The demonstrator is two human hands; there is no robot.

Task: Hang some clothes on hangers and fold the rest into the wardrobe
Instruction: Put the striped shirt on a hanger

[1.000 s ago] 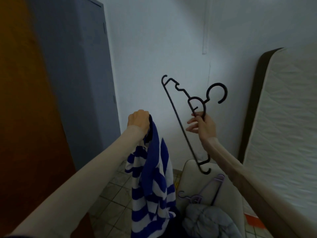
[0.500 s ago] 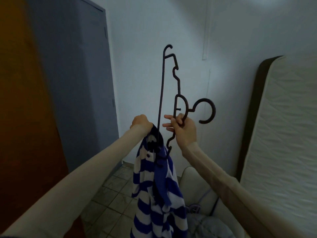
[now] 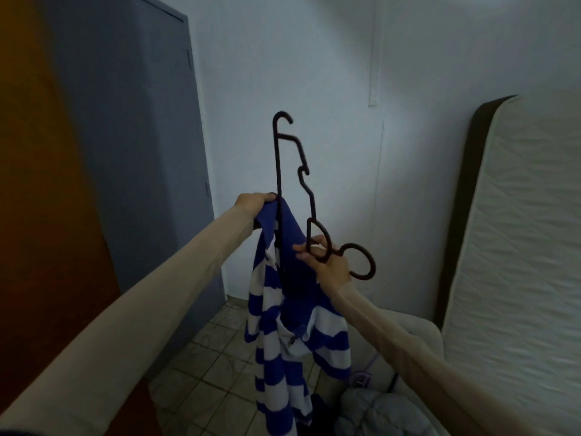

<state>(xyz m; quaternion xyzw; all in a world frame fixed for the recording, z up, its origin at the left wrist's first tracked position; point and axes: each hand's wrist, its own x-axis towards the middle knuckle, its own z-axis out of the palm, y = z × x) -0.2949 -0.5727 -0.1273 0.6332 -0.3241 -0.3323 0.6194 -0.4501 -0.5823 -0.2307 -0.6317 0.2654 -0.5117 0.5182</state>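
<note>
The left hand (image 3: 255, 201) grips the collar of the blue-and-white striped shirt (image 3: 284, 309), held up in mid-air, while the right hand (image 3: 327, 262) pinches the neck of the dark hanger (image 3: 309, 196), stood on end with its lower arm inside the collar. The upper arm could snag the collar or the shirt could slip off if the fabric bunches. No open container shows; the grey wardrobe (image 3: 132, 152) at left appears closed.
</note>
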